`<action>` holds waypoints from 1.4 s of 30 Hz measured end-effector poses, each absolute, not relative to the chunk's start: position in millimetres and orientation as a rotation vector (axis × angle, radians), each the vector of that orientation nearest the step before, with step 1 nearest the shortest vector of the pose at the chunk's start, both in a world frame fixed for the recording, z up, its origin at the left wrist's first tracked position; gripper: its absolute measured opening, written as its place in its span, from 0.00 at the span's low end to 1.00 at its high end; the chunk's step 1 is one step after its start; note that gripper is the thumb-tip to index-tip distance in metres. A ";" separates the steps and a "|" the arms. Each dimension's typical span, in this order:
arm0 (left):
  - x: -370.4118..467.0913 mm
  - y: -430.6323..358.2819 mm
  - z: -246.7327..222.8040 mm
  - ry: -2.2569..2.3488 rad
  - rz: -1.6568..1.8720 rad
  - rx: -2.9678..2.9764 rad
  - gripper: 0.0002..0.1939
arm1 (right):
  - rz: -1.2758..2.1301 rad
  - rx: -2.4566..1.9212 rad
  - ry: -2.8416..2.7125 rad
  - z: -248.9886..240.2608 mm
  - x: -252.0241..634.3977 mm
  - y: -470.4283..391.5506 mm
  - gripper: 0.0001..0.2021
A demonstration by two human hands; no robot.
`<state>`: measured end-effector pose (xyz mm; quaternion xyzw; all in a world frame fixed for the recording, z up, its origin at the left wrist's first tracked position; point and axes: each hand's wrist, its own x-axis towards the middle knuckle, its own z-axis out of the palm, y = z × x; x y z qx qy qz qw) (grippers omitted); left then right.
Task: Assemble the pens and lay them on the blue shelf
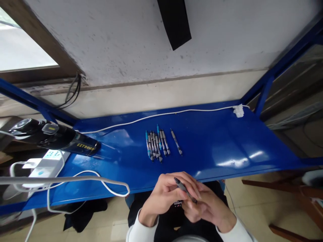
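Both hands meet just off the front edge of the blue table [202,134]. My left hand [168,193] is closed on a dark grey pen [185,190], its thumb and fingers around the upper part. Curled against the pen's lower end, my right hand [205,205] touches the left hand; its fingertips are partly hidden. On the table beyond lie several clear-barrelled pens [153,146] side by side, most with grey grips and some with blue ones. A single grey-grip pen [176,142] lies apart, right of that group.
A black bottle [68,139] stands at the left beside a white power strip [47,168]. White cables [113,190] loop over the left front edge. Another white cord [151,116] runs along the back to crumpled white tissue [238,111]. Blue frame posts flank the table.
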<state>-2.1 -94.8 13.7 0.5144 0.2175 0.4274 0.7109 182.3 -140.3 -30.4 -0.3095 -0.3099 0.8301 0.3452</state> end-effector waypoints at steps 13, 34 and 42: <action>0.4 -89.7 30.2 0.881 1.247 1.283 0.07 | 0.654 -1.714 -2.544 -205.5 194.3 -230.2 0.15; -17.8 -80.4 49.4 1.023 1.377 1.968 0.09 | 0.630 -1.724 -2.550 -235.3 194.8 -250.6 0.23; 1.0 -94.7 13.1 0.963 1.346 1.043 0.17 | 1.349 -1.629 -2.024 -132.5 181.7 -204.4 0.15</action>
